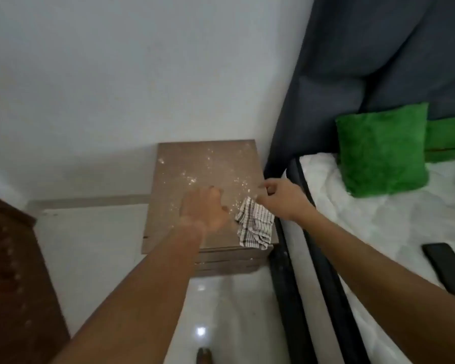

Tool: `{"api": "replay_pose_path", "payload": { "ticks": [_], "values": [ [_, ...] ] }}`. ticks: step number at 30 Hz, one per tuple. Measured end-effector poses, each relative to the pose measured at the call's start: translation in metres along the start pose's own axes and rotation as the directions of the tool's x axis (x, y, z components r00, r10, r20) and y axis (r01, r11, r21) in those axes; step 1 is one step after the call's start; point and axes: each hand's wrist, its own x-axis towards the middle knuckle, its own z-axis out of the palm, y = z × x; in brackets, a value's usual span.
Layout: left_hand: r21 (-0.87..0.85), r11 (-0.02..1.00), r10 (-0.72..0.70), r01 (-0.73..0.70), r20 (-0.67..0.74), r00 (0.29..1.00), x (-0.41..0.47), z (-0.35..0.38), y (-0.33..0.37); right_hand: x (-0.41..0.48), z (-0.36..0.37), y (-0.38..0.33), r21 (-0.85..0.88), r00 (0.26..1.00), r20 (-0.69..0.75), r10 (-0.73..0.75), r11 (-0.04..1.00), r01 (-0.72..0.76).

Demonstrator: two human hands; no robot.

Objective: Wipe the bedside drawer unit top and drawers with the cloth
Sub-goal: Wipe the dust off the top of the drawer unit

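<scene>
The checked cloth (255, 227) hangs crumpled from my right hand (281, 198) over the near right corner of the bedside drawer unit (195, 166), its lower folds lying on the brown top close to the front edge. My right grip is pinching the cloth's upper edge between thumb and curled fingers. My left hand (205, 208) lies just beside the cloth, to its left, over the middle of the top; it is blurred, the fingers look loosely curled with nothing in them, and I cannot tell whether the palm touches the wood.

The top is sprinkled with pale crumbs or dust (192, 179), thickest past my left hand and trailing toward the right edge. Below the front edge the drawer fronts (229, 264) show as stacked brown bands, all pushed in.

The unit stands against the white wall (116, 74), on a glossy white floor (216, 311). Just beside its right side runs the dark bed frame (292, 271), with white bedding (378, 232), a green pillow (384, 151), a dark curtain (378, 61) behind, and a black flat object (447, 269) on the bedding. Dark wooden furniture (11, 285) stands at the far left.
</scene>
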Motion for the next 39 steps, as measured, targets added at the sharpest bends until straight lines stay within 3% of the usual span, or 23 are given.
{"api": "replay_pose_path", "payload": {
  "ticks": [4,9,12,15,18,20,26,32,39],
  "values": [
    [0.082,0.996,0.009,-0.017,0.092,0.996,0.043,0.114,-0.029,0.060,0.107,0.066,-0.119,0.980,0.079,0.181,0.978,-0.171],
    [0.113,0.992,0.047,-0.055,0.070,0.996,0.087,0.207,-0.064,0.119,0.194,0.098,-0.148,0.943,-0.176,0.281,0.940,-0.308],
    [0.082,0.993,0.081,-0.082,0.010,0.997,0.117,0.225,-0.076,0.136,0.220,0.101,-0.215,0.910,-0.279,0.307,0.903,-0.371],
    [0.077,0.995,0.062,-0.065,0.036,0.997,0.141,0.233,-0.080,0.143,0.234,0.111,-0.257,0.897,-0.354,0.266,0.894,-0.367],
    [0.104,0.995,-0.001,-0.007,0.075,0.997,0.154,0.232,-0.076,0.145,0.231,0.123,-0.256,0.866,-0.483,0.127,0.925,-0.279],
    [0.144,0.989,-0.024,0.023,0.007,1.000,0.163,0.221,-0.069,0.151,0.222,0.131,-0.216,0.867,-0.494,0.058,0.958,-0.187],
    [0.026,0.997,-0.063,0.066,-0.098,0.993,0.218,0.187,-0.057,0.202,0.164,0.116,0.041,0.814,-0.580,0.020,0.999,0.005],
    [-0.024,0.998,-0.054,0.057,0.135,0.989,0.285,0.187,-0.060,0.290,0.105,0.064,0.045,0.811,-0.545,-0.212,0.959,0.281],
    [-0.057,0.992,-0.091,0.111,0.276,0.957,0.306,0.189,-0.065,0.428,0.095,0.071,-0.131,0.818,-0.401,-0.413,0.909,0.395]
  ]
}}
